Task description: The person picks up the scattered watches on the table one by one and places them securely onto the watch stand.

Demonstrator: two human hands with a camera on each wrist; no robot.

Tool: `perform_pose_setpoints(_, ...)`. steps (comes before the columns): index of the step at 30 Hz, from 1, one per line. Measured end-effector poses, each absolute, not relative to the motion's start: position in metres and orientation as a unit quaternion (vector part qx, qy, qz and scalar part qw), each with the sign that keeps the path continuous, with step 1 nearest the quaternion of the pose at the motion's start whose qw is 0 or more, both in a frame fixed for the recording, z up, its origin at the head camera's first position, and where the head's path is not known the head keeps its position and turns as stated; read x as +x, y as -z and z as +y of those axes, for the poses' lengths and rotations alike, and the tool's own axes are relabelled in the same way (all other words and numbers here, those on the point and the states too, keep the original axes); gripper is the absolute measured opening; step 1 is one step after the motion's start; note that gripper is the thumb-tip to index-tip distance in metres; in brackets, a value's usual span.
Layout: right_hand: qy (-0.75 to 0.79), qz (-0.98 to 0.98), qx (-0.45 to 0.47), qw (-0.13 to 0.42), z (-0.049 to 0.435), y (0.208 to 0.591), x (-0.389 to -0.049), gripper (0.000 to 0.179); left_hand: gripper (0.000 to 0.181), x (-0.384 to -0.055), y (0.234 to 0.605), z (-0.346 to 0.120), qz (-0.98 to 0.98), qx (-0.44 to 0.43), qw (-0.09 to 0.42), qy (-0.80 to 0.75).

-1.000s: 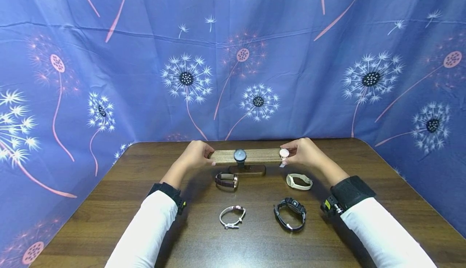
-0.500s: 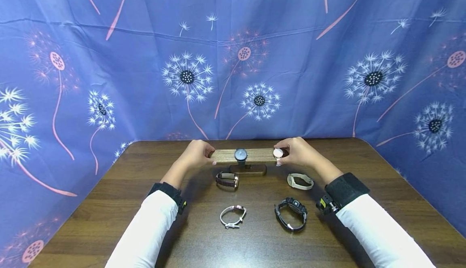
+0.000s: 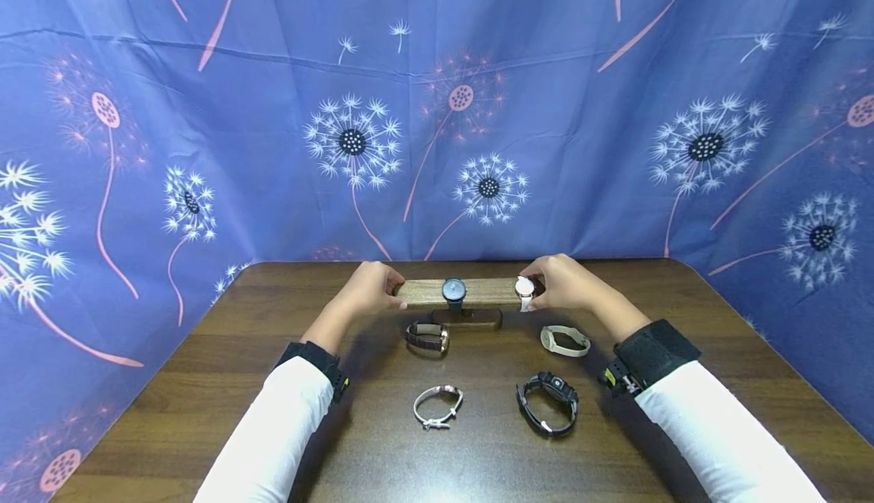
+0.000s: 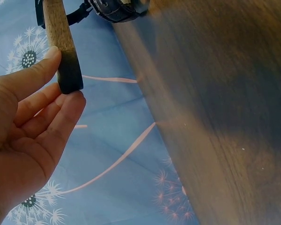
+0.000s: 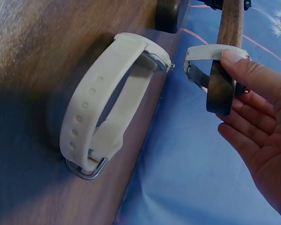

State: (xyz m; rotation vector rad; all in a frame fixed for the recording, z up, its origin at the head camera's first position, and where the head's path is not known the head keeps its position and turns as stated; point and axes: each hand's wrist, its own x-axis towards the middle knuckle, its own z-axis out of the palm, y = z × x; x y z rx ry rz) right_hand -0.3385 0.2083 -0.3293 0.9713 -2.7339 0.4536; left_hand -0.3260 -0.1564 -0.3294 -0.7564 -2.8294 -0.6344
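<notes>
At the back of the table stands a wooden watch stand with a horizontal bar [image 3: 423, 293]. My left hand [image 3: 362, 290] pinches the bar's left end; in the left wrist view the thumb lies on one face and fingertips touch the end. A white-strapped watch [image 3: 525, 288] is looped around the bar near its right end. My right hand [image 3: 570, 284] holds that watch, the thumb pressing its white strap [image 5: 206, 52] in the right wrist view. A dark watch [image 3: 454, 291] hangs around the bar's middle, above the stand's base [image 3: 478, 319].
Several watches lie in front of the stand: a dark brown strapped one [image 3: 425, 342], a cream one [image 3: 567, 349], a thin white one [image 3: 448, 389] and a chunky black one [image 3: 561, 388]. A blue dandelion-print cloth [image 3: 573, 124] hangs behind the wooden table [image 3: 382, 457].
My right hand has slid the white-strapped watch a little leftward along the bar, then stayed nearly in place. My left hand keeps its hold on the bar's left end.
</notes>
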Motion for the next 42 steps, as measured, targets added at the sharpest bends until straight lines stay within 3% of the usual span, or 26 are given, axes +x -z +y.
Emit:
perform_pose_setpoints(7, -0.183, -0.922, 0.33, 0.083, 0.199, 0.33, -0.339, 0.051, 0.038, -0.326, 0.327, -0.156, -0.941, -0.253, 0.078, 0.21)
perform_pose_setpoints(42, -0.196, -0.908, 0.353, 0.113, 0.153, 0.339, -0.344, 0.048, 0.035, -0.327, 0.329, -0.154, -0.939, -0.267, 0.095, 0.195)
